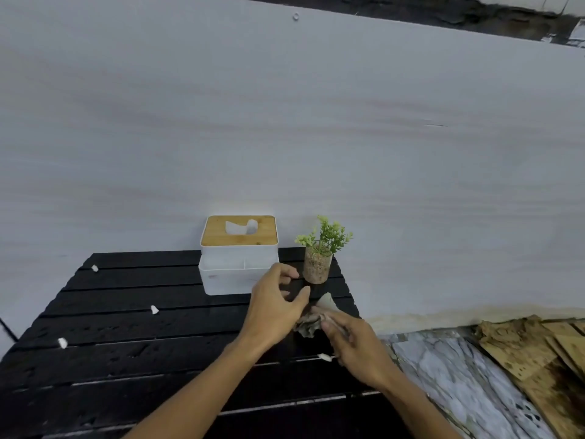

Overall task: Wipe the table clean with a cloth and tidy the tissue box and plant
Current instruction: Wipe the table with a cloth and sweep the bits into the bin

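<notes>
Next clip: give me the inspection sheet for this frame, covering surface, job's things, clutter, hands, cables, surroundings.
Surface: black slatted table, speckled.
Job's things: tissue box at the back, tissue poking out; plant upright to its right; cloth crumpled between the hands.
Clutter: four white scraps scattered on the table.
Hands: right hand grips the cloth; left hand beside it, fingers curved, hold unclear.
Cables: thin dark line at the left edge, cannot tell what.
Surroundings: white wall behind; marbled floor and worn boards at right.

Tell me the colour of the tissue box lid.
Light wooden tan, on the tissue box lid, head view.
</notes>
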A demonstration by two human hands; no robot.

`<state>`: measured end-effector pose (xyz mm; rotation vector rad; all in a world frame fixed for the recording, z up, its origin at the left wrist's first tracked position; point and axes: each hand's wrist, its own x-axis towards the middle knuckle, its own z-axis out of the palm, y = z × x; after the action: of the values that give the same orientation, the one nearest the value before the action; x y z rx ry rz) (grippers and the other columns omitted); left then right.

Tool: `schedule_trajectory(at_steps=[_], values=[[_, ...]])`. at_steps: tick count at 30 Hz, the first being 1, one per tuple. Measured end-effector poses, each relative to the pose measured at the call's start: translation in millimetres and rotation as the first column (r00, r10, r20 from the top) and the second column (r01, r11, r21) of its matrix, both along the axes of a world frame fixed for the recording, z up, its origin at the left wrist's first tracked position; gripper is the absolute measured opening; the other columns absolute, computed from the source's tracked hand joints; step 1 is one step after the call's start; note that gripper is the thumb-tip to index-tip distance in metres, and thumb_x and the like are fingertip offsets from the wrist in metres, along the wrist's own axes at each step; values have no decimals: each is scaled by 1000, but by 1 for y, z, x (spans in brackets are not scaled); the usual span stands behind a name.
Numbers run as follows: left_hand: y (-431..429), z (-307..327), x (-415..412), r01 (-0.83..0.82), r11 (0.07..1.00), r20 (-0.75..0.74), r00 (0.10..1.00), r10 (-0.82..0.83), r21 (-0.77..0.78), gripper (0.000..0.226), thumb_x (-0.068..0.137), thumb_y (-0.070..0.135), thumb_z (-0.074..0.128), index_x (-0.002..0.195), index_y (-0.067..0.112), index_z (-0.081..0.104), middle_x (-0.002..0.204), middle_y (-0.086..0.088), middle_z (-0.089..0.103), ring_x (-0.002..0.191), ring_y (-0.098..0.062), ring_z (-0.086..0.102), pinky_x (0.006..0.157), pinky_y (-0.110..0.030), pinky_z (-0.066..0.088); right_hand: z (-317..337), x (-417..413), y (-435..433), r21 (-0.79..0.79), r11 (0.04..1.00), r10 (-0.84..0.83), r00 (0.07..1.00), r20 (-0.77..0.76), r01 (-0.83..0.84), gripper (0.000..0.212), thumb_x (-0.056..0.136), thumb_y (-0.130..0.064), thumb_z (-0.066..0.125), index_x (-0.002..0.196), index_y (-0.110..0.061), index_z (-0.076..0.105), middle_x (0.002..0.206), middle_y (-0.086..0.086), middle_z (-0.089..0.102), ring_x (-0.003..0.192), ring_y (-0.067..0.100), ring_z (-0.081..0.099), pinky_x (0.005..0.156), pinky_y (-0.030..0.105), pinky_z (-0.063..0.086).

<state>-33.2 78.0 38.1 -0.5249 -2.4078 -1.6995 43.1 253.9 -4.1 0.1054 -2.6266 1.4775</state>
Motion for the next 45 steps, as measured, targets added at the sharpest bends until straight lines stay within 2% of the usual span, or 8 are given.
schedule_trajectory(at_steps=[5,7,10,13,30,34,38,45], values=[[-83,-2,-11,-230,947,-214,960,183,-223,32,80,28,75,107,30,58,113,15,58,109,-7,42,90,-29,41,4,-27,-18,24,990,-141,989,-38,142,28,104,-32,52,130,-36,62,87,-25,61,80,-10,59,78,21,47],[-106,-8,-25,-285,893,-269,943,196,-348,39,79,30,74,114,30,57,122,16,55,115,-12,36,95,-34,34,3,-35,-24,206,973,-101,994,-33,105,32,103,-42,51,131,-32,62,117,-16,66,117,9,60,99,33,47],[-124,-17,-43,-268,851,-275,949,152,-452,46,79,32,75,121,30,55,131,13,52,127,-21,32,101,-42,31,-5,-44,-26,537,841,-58,998,-14,56,60,100,-62,38,149,-27,46,155,-18,35,149,5,17,124,30,7],[-129,-24,-54,-213,884,-243,963,118,-416,42,81,27,75,120,27,58,126,10,55,128,-21,35,104,-45,33,-18,-53,-28,631,775,-35,999,-7,31,76,96,-72,18,154,-26,36,163,-7,29,155,13,12,127,34,7],[-143,-7,-61,-219,974,-337,923,187,-59,22,83,10,73,104,15,70,101,4,60,94,-15,62,84,-43,56,-10,-64,-87,634,773,8,999,36,-29,92,88,-60,-7,156,-9,29,165,6,24,155,24,11,126,30,0],[-156,21,-57,-218,976,-351,915,201,-10,24,84,12,74,107,14,72,103,3,61,96,-14,63,85,-39,57,-16,-84,-100,617,778,-88,993,-84,121,49,109,-30,32,144,2,45,152,17,43,147,38,28,126,41,14],[-165,49,-53,-228,973,-359,907,219,17,25,84,13,74,109,15,72,104,3,61,99,-13,62,84,-31,58,-27,-127,-114,625,728,-137,953,-269,281,12,84,3,71,95,6,67,101,22,66,101,44,61,95,63,51],[-177,79,-54,-210,973,-374,899,229,90,27,82,11,76,109,15,72,104,3,61,101,-10,61,85,-20,55,-32,-207,-124,789,555,-228,960,-161,264,35,90,-2,46,121,-3,63,116,17,59,120,38,48,121,60,12]])
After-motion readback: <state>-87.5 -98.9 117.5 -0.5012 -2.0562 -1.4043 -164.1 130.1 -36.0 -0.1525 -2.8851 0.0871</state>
